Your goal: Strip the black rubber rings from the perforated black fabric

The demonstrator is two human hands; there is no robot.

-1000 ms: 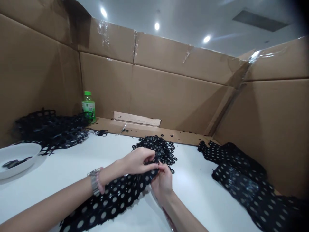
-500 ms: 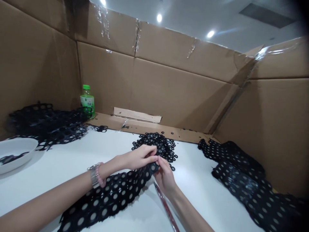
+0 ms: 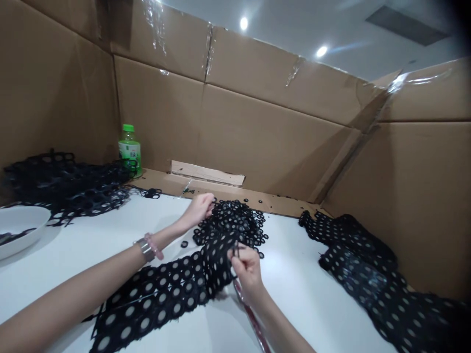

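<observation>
Cool light is supplied by ceiling lamps [image 3: 244, 23], haloed and streaked, and is thrown back as glare by tape [image 3: 399, 82]. Diagonal shadows are cast on the cardboard [image 3: 265, 127]; the upper right corner is darkened, fine detail softened.

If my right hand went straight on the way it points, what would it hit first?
Your right hand would likely meet the dotted black strip first, then perhaps the ring pile; depth is unclear.
</observation>
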